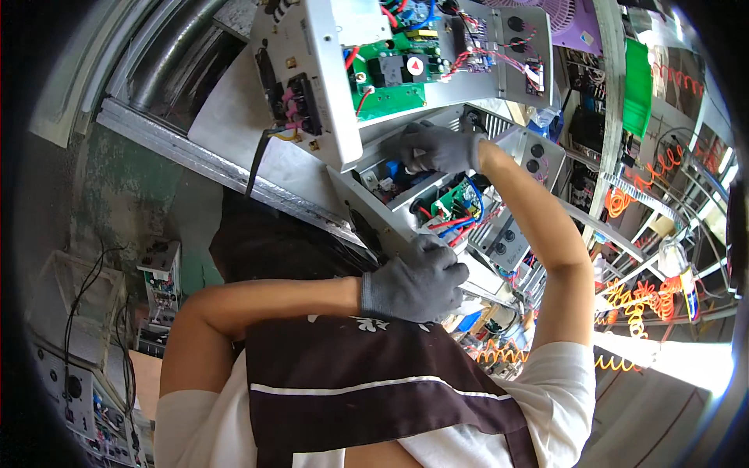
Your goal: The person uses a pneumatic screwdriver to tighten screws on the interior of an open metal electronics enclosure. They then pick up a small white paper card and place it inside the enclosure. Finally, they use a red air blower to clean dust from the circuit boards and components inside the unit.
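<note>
Both my hands wear grey gloves. An open metal chassis lies tilted in front of me, with a green circuit board and red and blue wires in it. My right hand reaches over its far part, fingers bent downward; whatever they hold is hidden. My left hand is curled against the chassis's near edge, fingers closed around the edge. Just beyond stands another open metal unit, showing a large green board, coloured wires and a black connector block on its side panel.
A purple fan stands at the far right, near a green bin. Orange coiled hoses hang to the right. The metal-edged bench runs across the left. More open units with cables sit low on the left.
</note>
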Demonstrator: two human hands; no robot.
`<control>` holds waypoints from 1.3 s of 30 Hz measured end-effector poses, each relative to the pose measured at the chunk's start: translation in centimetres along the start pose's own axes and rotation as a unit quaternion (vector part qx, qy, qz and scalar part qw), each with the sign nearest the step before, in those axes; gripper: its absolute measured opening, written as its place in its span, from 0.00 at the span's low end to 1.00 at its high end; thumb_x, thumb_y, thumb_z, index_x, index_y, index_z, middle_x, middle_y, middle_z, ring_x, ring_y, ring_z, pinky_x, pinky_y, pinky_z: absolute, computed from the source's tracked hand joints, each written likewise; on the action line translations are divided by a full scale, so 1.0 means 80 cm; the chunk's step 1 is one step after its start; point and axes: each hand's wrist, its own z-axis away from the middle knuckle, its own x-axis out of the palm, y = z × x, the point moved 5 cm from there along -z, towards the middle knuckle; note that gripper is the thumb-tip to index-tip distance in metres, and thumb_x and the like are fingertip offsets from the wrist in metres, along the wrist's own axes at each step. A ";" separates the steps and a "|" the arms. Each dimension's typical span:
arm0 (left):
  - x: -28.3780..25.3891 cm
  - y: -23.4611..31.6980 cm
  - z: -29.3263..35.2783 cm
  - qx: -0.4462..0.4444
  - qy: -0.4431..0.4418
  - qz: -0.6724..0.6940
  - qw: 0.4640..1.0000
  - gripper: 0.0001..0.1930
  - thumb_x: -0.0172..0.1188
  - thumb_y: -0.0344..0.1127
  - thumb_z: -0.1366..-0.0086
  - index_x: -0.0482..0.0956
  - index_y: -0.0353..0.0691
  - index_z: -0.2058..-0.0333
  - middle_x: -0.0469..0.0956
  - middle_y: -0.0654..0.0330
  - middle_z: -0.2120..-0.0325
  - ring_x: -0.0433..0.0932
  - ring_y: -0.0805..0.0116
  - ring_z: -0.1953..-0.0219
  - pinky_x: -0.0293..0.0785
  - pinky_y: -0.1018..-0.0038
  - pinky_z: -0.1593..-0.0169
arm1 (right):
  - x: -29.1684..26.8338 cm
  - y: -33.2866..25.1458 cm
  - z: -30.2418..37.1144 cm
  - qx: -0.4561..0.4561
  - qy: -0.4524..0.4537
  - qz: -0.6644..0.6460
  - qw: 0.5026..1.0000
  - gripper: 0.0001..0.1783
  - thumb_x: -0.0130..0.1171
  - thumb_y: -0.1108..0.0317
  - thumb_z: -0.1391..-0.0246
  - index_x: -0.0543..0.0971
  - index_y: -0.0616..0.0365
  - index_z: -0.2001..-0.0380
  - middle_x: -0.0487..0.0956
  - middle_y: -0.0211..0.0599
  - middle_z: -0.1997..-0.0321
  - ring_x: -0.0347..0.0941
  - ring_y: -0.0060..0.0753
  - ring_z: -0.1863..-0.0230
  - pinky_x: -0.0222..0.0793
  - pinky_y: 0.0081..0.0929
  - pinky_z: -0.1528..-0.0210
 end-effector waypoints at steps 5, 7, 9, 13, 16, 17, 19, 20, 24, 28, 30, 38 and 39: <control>0.000 0.001 0.002 -0.009 -0.022 0.009 1.000 0.07 0.56 0.45 0.56 0.73 0.53 0.84 0.69 0.65 0.71 0.65 0.61 0.62 0.59 0.58 0.57 | 0.013 0.014 -0.008 0.201 -0.200 0.002 0.959 0.27 0.58 0.56 0.58 0.73 0.53 0.52 0.73 0.45 0.52 0.67 0.49 0.50 0.62 0.44 0.51; -0.006 0.000 0.001 -0.014 -0.039 0.002 0.999 0.07 0.56 0.43 0.51 0.75 0.50 0.82 0.68 0.63 0.70 0.64 0.59 0.61 0.58 0.58 0.56 | 0.004 0.014 -0.006 0.148 -0.100 0.158 0.971 0.20 0.56 0.56 0.54 0.75 0.57 0.60 0.76 0.46 0.61 0.71 0.46 0.55 0.64 0.41 0.52; -0.024 -0.010 -0.003 -0.048 0.004 0.061 0.997 0.08 0.55 0.42 0.48 0.74 0.47 0.81 0.68 0.62 0.71 0.64 0.58 0.61 0.58 0.59 0.56 | 0.010 0.050 -0.004 0.309 -0.107 0.305 0.895 0.31 0.56 0.49 0.59 0.73 0.51 0.51 0.77 0.45 0.57 0.73 0.47 0.55 0.66 0.39 0.52; -0.046 -0.039 -0.006 -0.102 0.029 0.067 0.992 0.08 0.56 0.38 0.48 0.74 0.39 0.76 0.69 0.57 0.66 0.64 0.53 0.58 0.59 0.58 0.54 | -0.031 0.008 0.017 0.311 0.040 0.212 0.926 0.27 0.52 0.50 0.54 0.75 0.54 0.53 0.78 0.47 0.60 0.74 0.48 0.58 0.67 0.38 0.52; -0.054 -0.004 -0.020 -0.036 0.005 -0.001 0.999 0.07 0.58 0.35 0.52 0.75 0.40 0.74 0.70 0.58 0.64 0.63 0.53 0.55 0.61 0.55 0.51 | -0.021 -0.019 0.085 0.179 0.256 0.017 0.950 0.23 0.52 0.55 0.50 0.74 0.55 0.53 0.77 0.46 0.60 0.73 0.48 0.57 0.66 0.38 0.52; -0.055 0.011 -0.029 -0.010 0.000 -0.035 0.999 0.08 0.58 0.35 0.52 0.77 0.41 0.72 0.71 0.58 0.63 0.64 0.53 0.55 0.61 0.55 0.49 | -0.023 -0.034 0.118 0.147 0.376 0.095 0.910 0.22 0.52 0.56 0.49 0.73 0.54 0.52 0.77 0.45 0.58 0.72 0.46 0.56 0.65 0.38 0.51; -0.046 0.027 -0.034 -0.013 0.001 -0.034 0.999 0.08 0.59 0.33 0.51 0.78 0.41 0.71 0.71 0.60 0.66 0.65 0.56 0.58 0.62 0.59 0.53 | -0.010 -0.075 0.175 0.080 0.536 0.128 0.830 0.20 0.51 0.57 0.45 0.73 0.54 0.52 0.76 0.42 0.56 0.71 0.42 0.54 0.64 0.36 0.49; -0.033 0.029 -0.036 -0.031 -0.004 -0.011 0.999 0.07 0.60 0.32 0.51 0.78 0.41 0.70 0.71 0.60 0.67 0.66 0.57 0.60 0.63 0.61 0.56 | 0.002 -0.094 0.207 0.043 0.586 0.083 0.805 0.19 0.49 0.58 0.43 0.73 0.55 0.52 0.76 0.41 0.55 0.71 0.39 0.54 0.64 0.35 0.49; 0.030 0.050 -0.052 -0.136 0.004 0.112 0.984 0.03 0.58 0.27 0.48 0.74 0.34 0.75 0.69 0.57 0.75 0.66 0.63 0.75 0.63 0.73 0.70 | 0.098 -0.085 0.295 -0.069 0.596 -0.386 0.701 0.22 0.45 0.56 0.39 0.73 0.63 0.54 0.75 0.34 0.63 0.72 0.22 0.62 0.67 0.22 0.57; 0.135 0.067 -0.063 -0.361 0.010 0.191 0.913 0.10 0.54 0.32 0.42 0.69 0.32 0.79 0.62 0.64 0.83 0.61 0.75 0.77 0.57 0.78 0.72 | 0.200 -0.064 0.381 -0.106 0.607 -0.458 0.641 0.26 0.43 0.51 0.40 0.68 0.60 0.47 0.74 0.29 0.67 0.69 0.20 0.66 0.66 0.18 0.63; 0.195 0.083 -0.068 -0.403 0.001 0.250 0.880 0.13 0.52 0.36 0.41 0.69 0.33 0.80 0.64 0.66 0.84 0.62 0.77 0.78 0.58 0.78 0.72 | 0.243 -0.049 0.421 -0.117 0.636 -0.440 0.623 0.28 0.51 0.55 0.44 0.66 0.60 0.45 0.72 0.28 0.67 0.67 0.16 0.64 0.65 0.16 0.62; 0.378 0.146 -0.070 -0.427 -0.001 0.439 0.790 0.18 0.49 0.44 0.36 0.75 0.30 0.65 0.76 0.58 0.72 0.74 0.73 0.70 0.69 0.77 0.64 | 0.368 0.019 0.544 -0.095 0.739 -0.408 0.527 0.11 0.57 0.76 0.52 0.75 0.63 0.63 0.76 0.30 0.66 0.70 0.17 0.66 0.67 0.17 0.63; 0.397 0.150 -0.072 -0.442 -0.059 0.466 0.764 0.24 0.47 0.49 0.34 0.72 0.28 0.58 0.77 0.54 0.66 0.76 0.69 0.64 0.72 0.73 0.59 | 0.378 0.019 0.557 -0.088 0.749 -0.427 0.498 0.07 0.56 0.76 0.50 0.76 0.63 0.65 0.76 0.29 0.69 0.70 0.16 0.67 0.67 0.16 0.64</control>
